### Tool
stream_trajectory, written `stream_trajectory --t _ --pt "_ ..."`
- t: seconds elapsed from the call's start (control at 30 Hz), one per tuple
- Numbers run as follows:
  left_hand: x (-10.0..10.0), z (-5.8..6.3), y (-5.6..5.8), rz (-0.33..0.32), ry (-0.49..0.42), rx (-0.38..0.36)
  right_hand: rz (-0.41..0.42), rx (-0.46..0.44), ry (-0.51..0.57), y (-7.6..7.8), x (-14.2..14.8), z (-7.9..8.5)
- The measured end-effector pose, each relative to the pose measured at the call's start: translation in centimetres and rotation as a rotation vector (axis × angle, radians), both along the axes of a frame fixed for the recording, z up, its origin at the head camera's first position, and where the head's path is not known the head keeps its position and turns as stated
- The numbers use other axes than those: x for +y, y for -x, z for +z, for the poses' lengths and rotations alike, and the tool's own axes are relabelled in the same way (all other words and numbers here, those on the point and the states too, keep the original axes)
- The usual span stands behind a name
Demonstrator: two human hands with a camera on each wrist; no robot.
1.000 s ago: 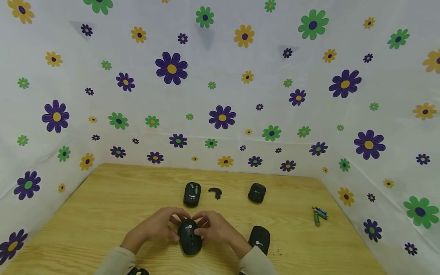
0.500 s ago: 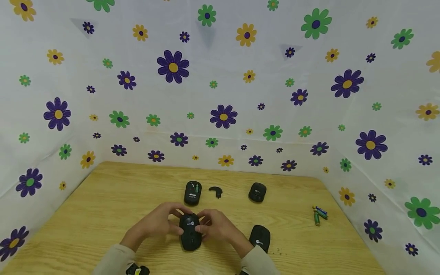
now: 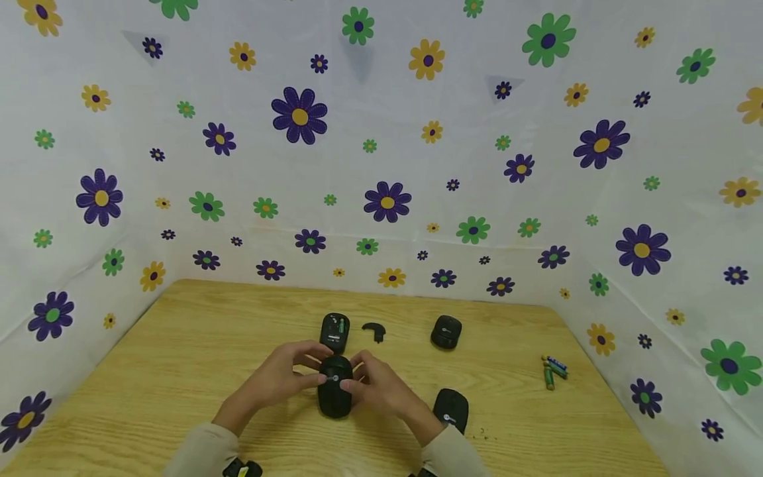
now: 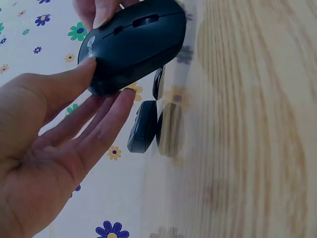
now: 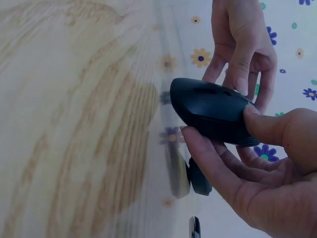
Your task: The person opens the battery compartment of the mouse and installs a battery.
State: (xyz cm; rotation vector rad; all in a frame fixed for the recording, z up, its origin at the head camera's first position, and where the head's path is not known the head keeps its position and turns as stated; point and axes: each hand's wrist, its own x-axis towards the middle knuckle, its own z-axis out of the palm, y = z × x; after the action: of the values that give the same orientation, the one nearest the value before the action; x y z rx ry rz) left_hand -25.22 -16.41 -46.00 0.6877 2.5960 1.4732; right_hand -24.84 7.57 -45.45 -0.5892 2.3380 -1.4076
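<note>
Both hands hold one black computer mouse (image 3: 335,401) by its far end, buttons towards the person. My left hand (image 3: 275,376) pinches its left side, thumb on top and fingers beneath, as the left wrist view shows. On the other side my right hand (image 3: 380,385) grips it the same way, with the thumb near the logo. The wrist views show the held mouse (image 5: 213,111) raised off the table; its underside is hidden. Just beyond lies an upturned mouse (image 3: 334,338) with its battery bay uncovered and a green battery (image 3: 342,326) inside.
A black hooked cover (image 3: 375,330) lies right of the upturned mouse. Another mouse (image 3: 446,333) stands at the back right, and one more (image 3: 452,407) lies beside the right forearm. Several loose batteries (image 3: 550,376) lie near the right edge of the wooden table (image 3: 208,331).
Both hands have moved the mouse forward, away from the person, towards the upturned mouse. Its far end has tilted up, and the left thumb has come onto its top. The other things stay put.
</note>
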Motion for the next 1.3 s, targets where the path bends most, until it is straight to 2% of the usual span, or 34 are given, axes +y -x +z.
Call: stream_trajectory --t 0.07,0.23,0.4,0.6,0.73,0.9,1.3 --pt "0.2 -0.1 -0.1 0.034 -0.007 0.008 -0.016 0.006 0.012 -0.1 0.0 0.1" --pt "0.9 0.2 -0.5 0.129 -0.04 -0.024 -0.068 0.055 0.033 -0.1 0.0 0.4" --pt "1.8 0.8 -0.9 0.178 -0.065 -0.049 -0.101 0.09 0.043 0.1 -0.1 0.6" --pt "2.5 1.0 -1.1 0.244 -0.035 0.023 -0.121 0.103 0.082 0.1 -0.2 0.8" --pt "2.5 0.8 -1.0 0.208 -0.011 0.061 -0.108 0.098 0.125 0.1 -0.2 0.9" --pt "2.6 0.6 -0.9 0.128 -0.007 0.036 -0.088 0.088 0.144 0.0 -0.2 0.7" --pt "3.1 0.5 -1.1 0.078 0.039 -0.006 -0.075 0.044 0.19 -0.5 -0.3 1.0"
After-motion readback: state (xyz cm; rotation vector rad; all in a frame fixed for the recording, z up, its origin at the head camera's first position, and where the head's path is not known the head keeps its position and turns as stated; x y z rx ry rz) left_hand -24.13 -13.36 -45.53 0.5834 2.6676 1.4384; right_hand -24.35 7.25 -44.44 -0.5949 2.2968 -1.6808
